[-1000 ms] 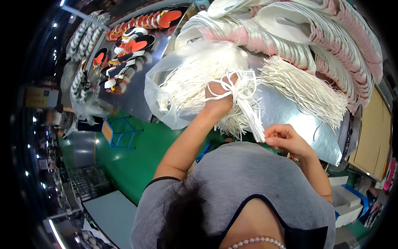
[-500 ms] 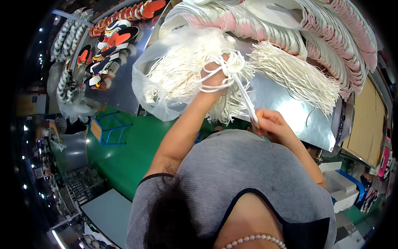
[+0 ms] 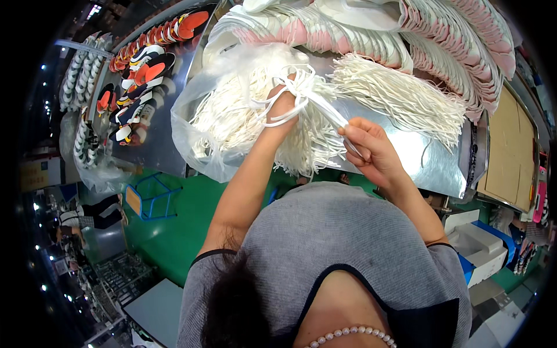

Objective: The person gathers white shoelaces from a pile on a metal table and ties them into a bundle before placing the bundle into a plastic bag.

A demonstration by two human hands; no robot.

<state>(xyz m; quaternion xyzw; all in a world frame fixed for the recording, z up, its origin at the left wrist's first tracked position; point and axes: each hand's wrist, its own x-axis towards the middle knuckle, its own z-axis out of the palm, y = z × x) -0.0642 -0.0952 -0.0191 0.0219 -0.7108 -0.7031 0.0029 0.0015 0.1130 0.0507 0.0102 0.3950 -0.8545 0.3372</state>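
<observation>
White shoelaces (image 3: 307, 93) are looped around my left hand (image 3: 282, 104) and wrist, above a loose heap. Loops hide most of its fingers, but the hand looks closed on laces. Several strands run from there to my right hand (image 3: 371, 148), which pinches them between thumb and fingers. Under and left of my left hand, a clear plastic bag (image 3: 185, 124) lies spread around the heap of white laces (image 3: 232, 110). A second pile of white laces (image 3: 400, 95) lies to the right on the metal table (image 3: 429, 162).
Rows of stacked white and pink shoe pieces (image 3: 348, 49) line the table's far side. At the left stand orange, black and white shoe parts (image 3: 145, 75). A blue-framed stool (image 3: 154, 197) is on the green floor. Cardboard (image 3: 507, 151) and a grey bin (image 3: 478, 246) are at the right.
My right hand has turned and risen slightly, and its fingers grip the strands differently. The whole view has shifted a little. My left hand remains among the loops.
</observation>
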